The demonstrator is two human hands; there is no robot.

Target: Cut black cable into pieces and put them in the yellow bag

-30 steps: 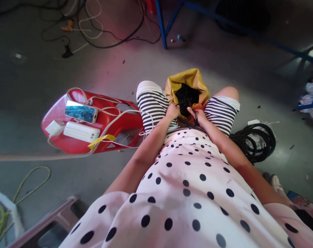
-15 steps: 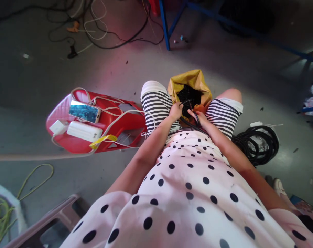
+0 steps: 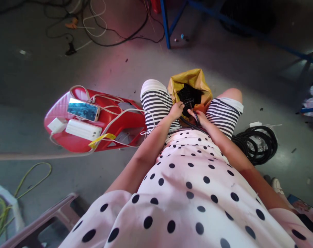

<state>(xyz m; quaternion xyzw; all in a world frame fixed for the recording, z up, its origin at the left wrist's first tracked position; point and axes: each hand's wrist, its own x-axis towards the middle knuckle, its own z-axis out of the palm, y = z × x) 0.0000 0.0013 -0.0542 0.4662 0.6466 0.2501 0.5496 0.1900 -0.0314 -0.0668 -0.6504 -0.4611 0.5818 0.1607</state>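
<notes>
My left hand (image 3: 176, 110) is closed, its fingertips pinched together over the near rim of a yellow bag (image 3: 199, 78) between my knees. A black cable (image 3: 186, 123) passes beneath this hand and runs across my lap. Close beside it, my right hand (image 3: 200, 117) is wrapped round what look like scissors (image 3: 197, 119) with black loop handles. Their thin tips point toward the bag's mouth. Inside the bag lies a heap of small black pieces (image 3: 189, 92), too dark to make out singly.
To my left a red stool (image 3: 115, 125) carries a phone (image 3: 83, 109), a white power bank (image 3: 83, 129) and white cords. A coil of black cable (image 3: 271, 141) lies on the floor at right. A blue metal frame (image 3: 165, 26) stands ahead; a greyish plastic stool (image 3: 66, 210) is at lower left.
The short black end that showed at my left fingertips is no longer plain to see. Both hands stay almost in place; the view has shifted slightly.
</notes>
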